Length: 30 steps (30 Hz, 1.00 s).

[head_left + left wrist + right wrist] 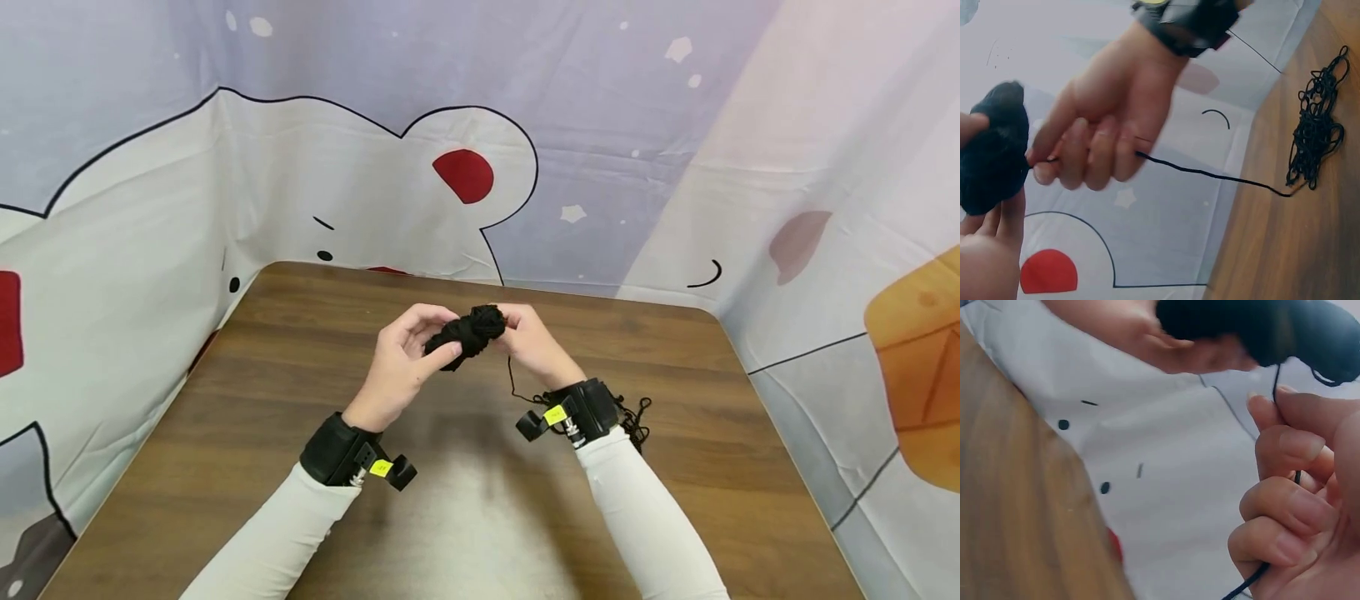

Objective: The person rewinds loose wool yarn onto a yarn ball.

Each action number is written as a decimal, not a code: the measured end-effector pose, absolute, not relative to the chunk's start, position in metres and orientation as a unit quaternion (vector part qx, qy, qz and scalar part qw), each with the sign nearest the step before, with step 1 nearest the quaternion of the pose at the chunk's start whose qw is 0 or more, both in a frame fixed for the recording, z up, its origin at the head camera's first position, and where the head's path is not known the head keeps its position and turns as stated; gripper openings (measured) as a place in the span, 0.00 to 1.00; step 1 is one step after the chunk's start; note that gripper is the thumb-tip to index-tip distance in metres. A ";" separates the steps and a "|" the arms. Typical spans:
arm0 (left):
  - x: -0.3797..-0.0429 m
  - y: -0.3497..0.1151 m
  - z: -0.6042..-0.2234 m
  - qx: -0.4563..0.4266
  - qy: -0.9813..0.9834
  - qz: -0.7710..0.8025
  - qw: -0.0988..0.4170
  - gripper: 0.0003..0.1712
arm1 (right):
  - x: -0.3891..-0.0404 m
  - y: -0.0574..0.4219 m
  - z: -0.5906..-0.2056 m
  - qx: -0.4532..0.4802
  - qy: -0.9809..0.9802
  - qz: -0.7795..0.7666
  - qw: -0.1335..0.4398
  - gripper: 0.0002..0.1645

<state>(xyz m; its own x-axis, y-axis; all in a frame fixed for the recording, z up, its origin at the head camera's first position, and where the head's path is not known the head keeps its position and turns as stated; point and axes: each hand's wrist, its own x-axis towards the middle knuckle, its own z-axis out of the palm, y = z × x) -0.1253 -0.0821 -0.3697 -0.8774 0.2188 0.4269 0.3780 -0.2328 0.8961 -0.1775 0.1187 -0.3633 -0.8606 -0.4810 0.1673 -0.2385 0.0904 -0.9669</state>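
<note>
My left hand (408, 354) grips a bundle of black yarn (474, 332) above the table, thumb across its near side. Close on its right, my right hand (534, 343) pinches the yarn strand (1277, 381) between thumb and index finger, just off the bundle. The other fingers of that hand curl around the same strand, as the right wrist view shows. From there the strand runs down to a loose, tangled heap of black yarn (1316, 128) on the table, partly hidden behind the right wrist in the head view.
A brown wood-grain table (300, 350) lies beneath both hands. Around its back and sides hangs a printed cloth (360, 183) with cartoon shapes. Each wrist wears a black strap with a small camera (401, 472).
</note>
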 end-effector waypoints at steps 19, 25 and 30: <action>-0.132 -0.084 -0.374 -0.151 -0.670 -0.722 0.085 0.20 | -0.149 0.101 -0.312 -0.343 0.818 -0.462 0.009 0.11; -0.128 -0.083 -0.373 -0.228 -0.661 -0.714 0.029 0.19 | -0.166 0.110 -0.289 -0.333 0.819 -0.467 -0.016 0.09; -0.125 -0.081 -0.370 -0.274 -0.647 -0.711 0.008 0.19 | -0.184 0.119 -0.307 -0.304 0.800 -0.517 0.014 0.11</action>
<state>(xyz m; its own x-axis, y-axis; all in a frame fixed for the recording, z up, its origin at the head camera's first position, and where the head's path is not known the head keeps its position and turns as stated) -0.1251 -0.0812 -0.3704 -0.8498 0.3436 0.3997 0.3657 -0.1617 0.9166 -0.1843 0.1186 -0.3074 -0.8150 -0.5006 0.2919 -0.4721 0.2816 -0.8354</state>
